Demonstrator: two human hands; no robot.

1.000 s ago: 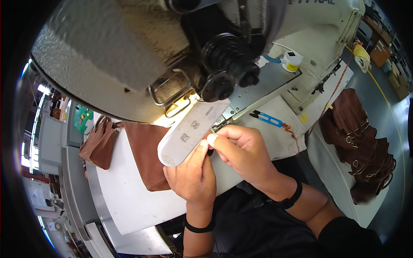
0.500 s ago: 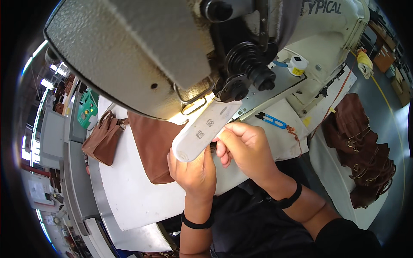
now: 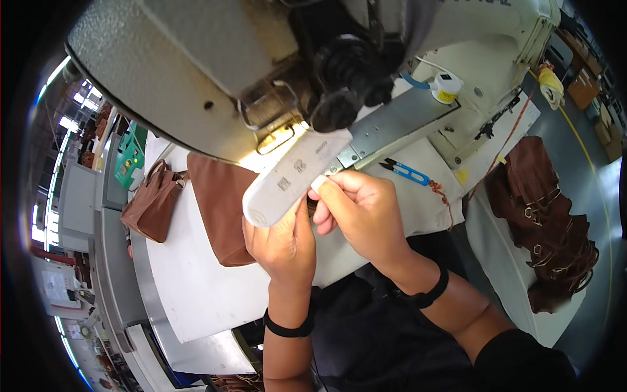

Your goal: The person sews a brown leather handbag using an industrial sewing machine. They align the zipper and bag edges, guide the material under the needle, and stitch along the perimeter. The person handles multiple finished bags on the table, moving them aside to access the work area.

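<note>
Both my hands meet under a white round-ended bar (image 3: pixel 287 176) at the sewing machine head (image 3: pixel 189 72). My left hand (image 3: pixel 282 251) is closed, with its fingertips hidden behind the bar. Thumb and bent fingers of my right hand (image 3: pixel 362 209) pinch together beside the bar's lower edge. A small dark bit shows between the hands; what they grip is too hidden to name. Just left of my left hand, a brown leather piece (image 3: pixel 222 215) lies on the white table (image 3: pixel 189 287). Blue thread snips (image 3: pixel 408 172) lie beyond my right hand.
A small brown handbag (image 3: pixel 153 202) sits at the left of the table, near a green device (image 3: pixel 130 157). Several brown leather pieces with metal rings (image 3: pixel 545 228) are heaped at the right. A white-capped bottle (image 3: pixel 446 87) stands on the machine bed (image 3: pixel 392 127).
The whole view has shifted slightly, so hands, bar and table sit a little farther left and higher. My hands keep nearly the same closed pose beneath the bar.
</note>
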